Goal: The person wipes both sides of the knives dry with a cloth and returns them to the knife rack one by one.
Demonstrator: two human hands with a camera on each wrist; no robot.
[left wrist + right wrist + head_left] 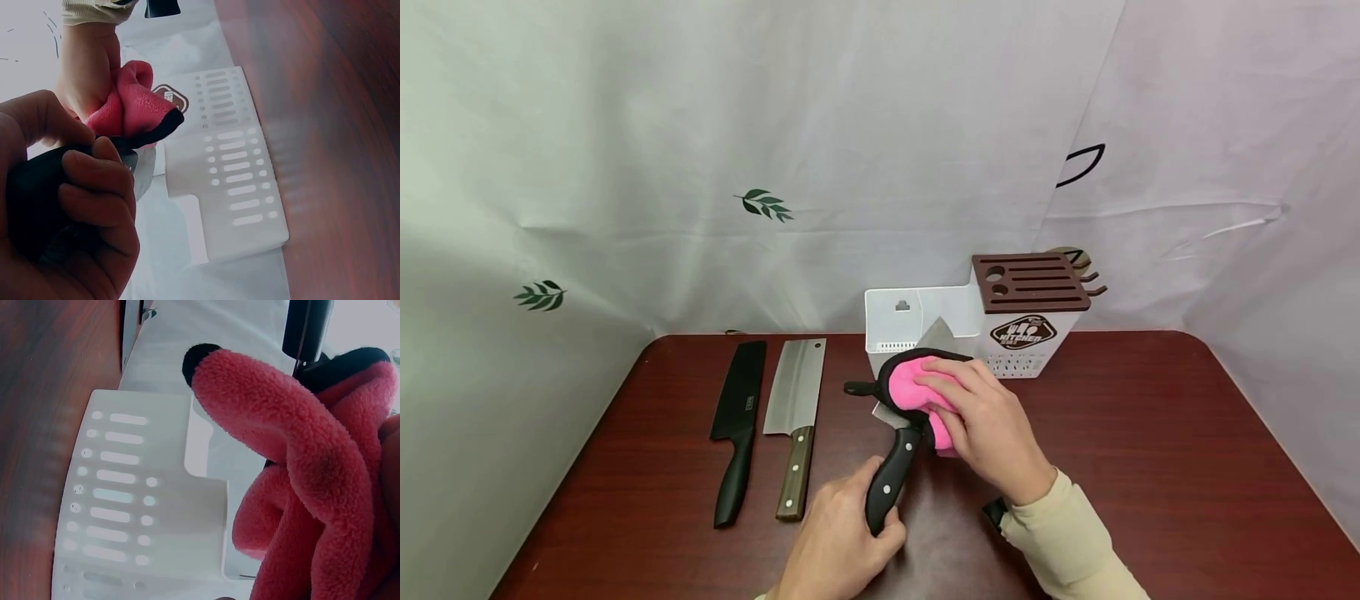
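Observation:
In the head view my left hand [842, 529] grips the black riveted handle of a kitchen knife [891, 479], its blade tilted up and away. Fingers curl fully round that handle in the left wrist view. My right hand [992, 421] holds a pink cloth [917, 383] with black edging against the blade. Most of the blade is hidden by the cloth; its tip shows above. In the right wrist view the fluffy cloth [312, 450] is bunched and folded around the blade.
To the left lie a black knife [741, 417] and a cleaver [797, 417] with a wooden handle. A white knife holder [1030, 333] with a brown slotted top stands at the back, against a fabric backdrop. Something dark [996, 512] lies partly under the right sleeve.

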